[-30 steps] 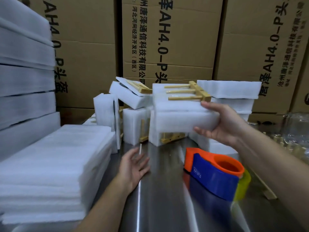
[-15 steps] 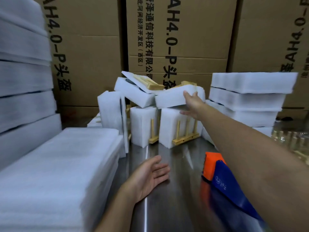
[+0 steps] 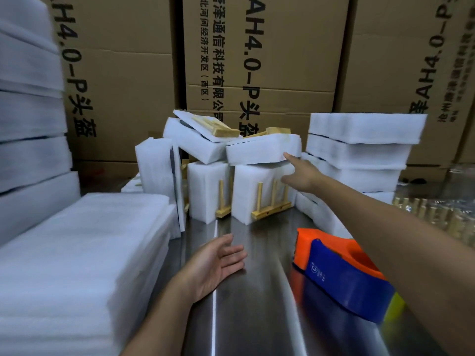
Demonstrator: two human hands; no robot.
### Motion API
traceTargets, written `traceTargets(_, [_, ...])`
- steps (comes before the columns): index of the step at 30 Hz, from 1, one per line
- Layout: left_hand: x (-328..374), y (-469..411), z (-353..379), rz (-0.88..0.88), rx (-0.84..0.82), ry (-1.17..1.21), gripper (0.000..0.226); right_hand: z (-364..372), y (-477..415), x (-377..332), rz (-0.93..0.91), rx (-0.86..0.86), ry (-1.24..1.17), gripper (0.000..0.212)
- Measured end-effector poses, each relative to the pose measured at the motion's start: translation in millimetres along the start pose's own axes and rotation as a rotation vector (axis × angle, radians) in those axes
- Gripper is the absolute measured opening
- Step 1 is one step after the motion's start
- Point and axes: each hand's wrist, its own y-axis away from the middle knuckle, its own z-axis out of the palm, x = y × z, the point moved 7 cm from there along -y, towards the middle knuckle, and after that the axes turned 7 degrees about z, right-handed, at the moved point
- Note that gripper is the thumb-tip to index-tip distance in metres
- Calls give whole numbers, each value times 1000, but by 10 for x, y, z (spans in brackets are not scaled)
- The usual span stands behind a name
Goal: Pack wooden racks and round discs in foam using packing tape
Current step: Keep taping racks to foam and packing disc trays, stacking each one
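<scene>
A foam-wrapped rack bundle [image 3: 259, 151] lies on top of the pile at the back of the steel table [image 3: 252, 304]. My right hand [image 3: 299, 173] stretches out to it with straight fingers, and one fingertip touches its front right edge. Below it stand two upright wrapped racks [image 3: 259, 194], with wooden pegs and bases sticking out. My left hand [image 3: 218, 263] hovers open, palm up, over the table and holds nothing. An orange and blue tape dispenser [image 3: 341, 273] sits on the table under my right forearm.
A thick stack of foam sheets [image 3: 82, 258] lies at the left, and taller foam piles [image 3: 28, 111] rise behind it. More wrapped bundles [image 3: 359, 150] are stacked at the back right. Unwrapped wooden racks [image 3: 437, 217] sit at the far right. Cardboard boxes [image 3: 257, 60] wall off the back.
My right hand carried the wrapped bundle to the pile, set it on top and let go. Now only a fingertip touches it. The left hand stayed open near the table.
</scene>
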Motion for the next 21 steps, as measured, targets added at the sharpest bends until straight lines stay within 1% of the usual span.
traceTargets(2, [-2,1,1,2,-1,1,31,-263,174,-13,-116,275,4,39])
traceTargets(3, [-2,3,4,3,0,-1,30,-397,313,-48,-209,420,34,28])
traceTargets(4, [-4,4,8,5,2,-3,29,-526,468,-115,-341,569,127,22])
traceTargets(5, [-4,3,9,9,5,-6,27,-632,614,-186,-480,704,248,20])
traceTargets(6, [-5,1,9,12,9,-10,26,-721,743,-235,-603,828,357,23])
traceTargets(7, [-6,0,10,14,14,-12,25,-807,822,-249,-668,930,437,32])
traceTargets(8, [-7,-1,11,16,17,-15,24,-898,820,-224,-647,976,482,44])
traceTargets(9, [-6,-2,11,17,20,-15,23,-1007,760,-162,-542,963,503,57])
traceTargets(10, [-8,-2,11,18,22,-15,23,-1112,670,-57,-387,913,521,70])
traceTargets(11, [-10,0,10,19,22,-14,23,-1185,575,91,-210,827,540,80])
traceTargets(12, [-13,2,10,21,22,-13,23,-1218,503,244,-56,727,559,86])
traceTargets(13, [-14,4,8,25,23,-12,23,-1205,455,359,39,638,589,87])
traceTargets(14, [-15,4,5,31,27,-14,22,-1179,428,410,64,595,623,85])
traceTargets(15, [-15,4,2,37,32,-20,21,-1160,419,409,52,594,642,82])
traceTargets(17, [-14,7,-3,43,38,-31,20,-1227,445,315,27,683,526,85])
traceTargets(19, [-10,6,-4,47,39,-30,21,-1385,417,262,78,733,428,90])
traceTargets(20, [-6,5,-3,48,38,-28,20,-1454,395,246,106,716,445,86])
traceTargets(21, [-4,4,-2,46,37,-27,20,-1508,368,242,118,691,485,78])
